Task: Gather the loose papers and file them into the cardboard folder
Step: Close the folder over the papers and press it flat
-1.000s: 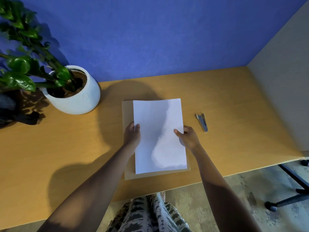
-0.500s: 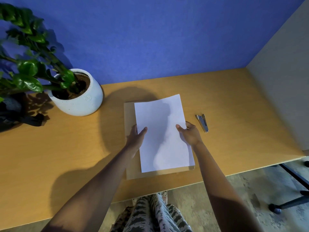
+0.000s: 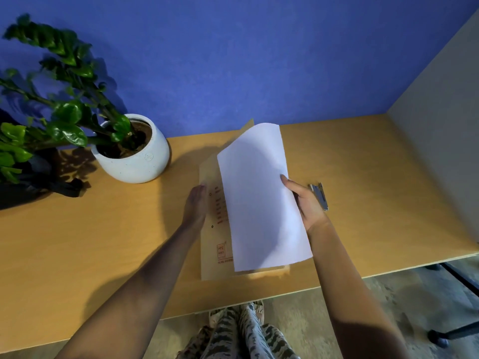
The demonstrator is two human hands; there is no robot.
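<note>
A stack of white papers [image 3: 259,198] is lifted off the desk and tilted, its left side raised. My right hand [image 3: 305,203] grips the stack's right edge, thumb on top. Under it lies the brown cardboard folder [image 3: 212,265] with red print on its cover; its far corner rises behind the papers. My left hand [image 3: 195,206] rests flat on the folder's left edge, holding nothing. The papers hide most of the folder's right half.
A small metal stapler [image 3: 320,196] lies just right of my right hand. A white pot with a green plant [image 3: 134,161] stands at the back left, beside a black bag [image 3: 31,182]. A grey partition [image 3: 440,151] bounds the desk's right side.
My right hand has lifted the papers off the folder and tilted them up. My left hand let go of the papers and slid left onto the folder's edge, uncovering the red print.
</note>
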